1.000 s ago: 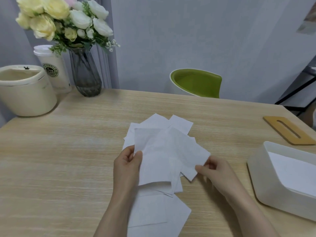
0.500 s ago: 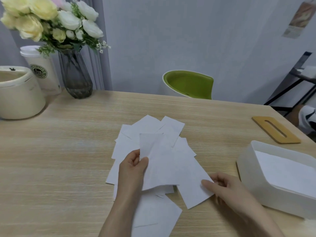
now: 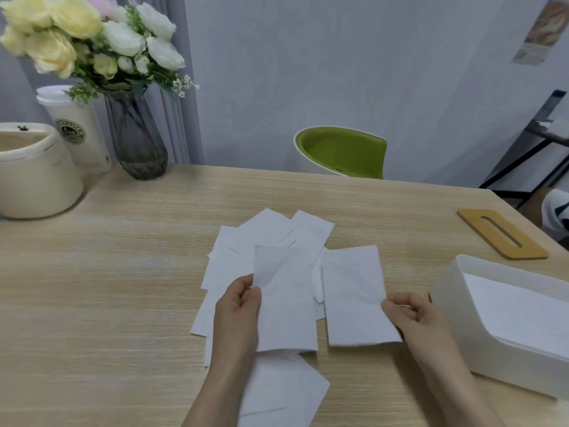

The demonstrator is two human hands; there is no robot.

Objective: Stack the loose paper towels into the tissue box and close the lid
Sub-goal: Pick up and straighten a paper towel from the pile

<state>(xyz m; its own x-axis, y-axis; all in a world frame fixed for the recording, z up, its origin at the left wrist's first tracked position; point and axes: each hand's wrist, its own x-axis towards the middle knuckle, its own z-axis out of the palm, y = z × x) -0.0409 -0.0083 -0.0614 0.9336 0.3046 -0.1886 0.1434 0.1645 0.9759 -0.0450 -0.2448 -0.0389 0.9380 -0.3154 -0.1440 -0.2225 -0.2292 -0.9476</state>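
Several loose white paper towels [image 3: 264,232] lie spread on the wooden table. My left hand [image 3: 238,315] pinches one towel [image 3: 286,309] by its left edge, lifted above the pile. My right hand [image 3: 414,318] pinches a second towel [image 3: 354,297] at its right edge, beside the first and apart from it. The white tissue box [image 3: 455,306] stands open at the right with towels [image 3: 517,309] inside. Its wooden slotted lid [image 3: 502,234] lies flat on the table behind the box.
A cream container [image 3: 34,177], a lidded paper cup [image 3: 77,131] and a glass vase of flowers [image 3: 135,140] stand at the table's far left corner. A green chair [image 3: 341,154] is behind the table. A dark metal rack [image 3: 535,143] is at the right.
My right hand has pulled its towel away from the one in my left hand and turned it upright; the two sheets are now side by side and lifted.
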